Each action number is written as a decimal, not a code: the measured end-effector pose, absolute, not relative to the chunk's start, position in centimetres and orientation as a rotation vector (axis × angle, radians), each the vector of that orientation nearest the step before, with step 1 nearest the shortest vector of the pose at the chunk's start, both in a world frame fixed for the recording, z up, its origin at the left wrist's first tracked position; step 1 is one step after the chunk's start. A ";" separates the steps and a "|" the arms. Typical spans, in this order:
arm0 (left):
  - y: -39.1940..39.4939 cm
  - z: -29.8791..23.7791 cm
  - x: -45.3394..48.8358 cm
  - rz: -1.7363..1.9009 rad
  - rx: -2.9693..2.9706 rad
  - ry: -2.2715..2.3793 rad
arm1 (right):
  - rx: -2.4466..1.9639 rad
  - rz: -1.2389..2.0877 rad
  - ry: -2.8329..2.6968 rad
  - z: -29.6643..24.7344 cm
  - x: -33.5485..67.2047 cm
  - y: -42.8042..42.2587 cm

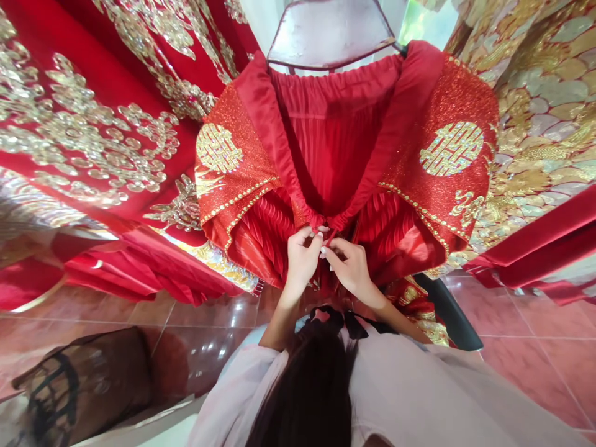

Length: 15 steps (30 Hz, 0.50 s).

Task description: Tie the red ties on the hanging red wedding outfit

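Note:
A red pleated skirt (326, 105) with a gathered waistband hangs before me, its beaded orange-red panels (459, 105) carrying round gold emblems. At the front of the waistband, my left hand (303, 257) pinches a red drawstring (331, 237) close to the gathered cloth. My right hand (349, 266) meets it fingertip to fingertip, also closed on the cord. The fingers partly cover the cord, so I cannot tell whether it is knotted. Both hands are in front of the skirt's middle.
Red cloth with gold and crystal beading (79, 124) hangs on the left, gold scale-patterned cloth (549, 105) on the right. A dark hanger frame (335, 65) is above the skirt. A brown bag (102, 372) stands on the reddish tiled floor (209, 332) at lower left.

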<state>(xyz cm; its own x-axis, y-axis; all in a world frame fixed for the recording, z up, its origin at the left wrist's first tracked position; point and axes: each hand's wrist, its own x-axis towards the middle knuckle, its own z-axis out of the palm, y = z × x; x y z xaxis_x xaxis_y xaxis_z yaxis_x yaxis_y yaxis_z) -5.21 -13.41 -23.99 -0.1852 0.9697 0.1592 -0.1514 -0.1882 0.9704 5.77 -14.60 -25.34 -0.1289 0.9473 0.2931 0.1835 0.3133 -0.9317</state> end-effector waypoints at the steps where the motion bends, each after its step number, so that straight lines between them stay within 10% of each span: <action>1: -13.4 -24.0 -5.2 1.523 1.116 1.109 | -1.065 0.954 -1.552 -25.3 5.8 -14.5; 15: -14.4 -26.1 -5.7 1.427 0.512 0.717 | -1.004 1.170 -1.527 -24.8 6.4 -14.5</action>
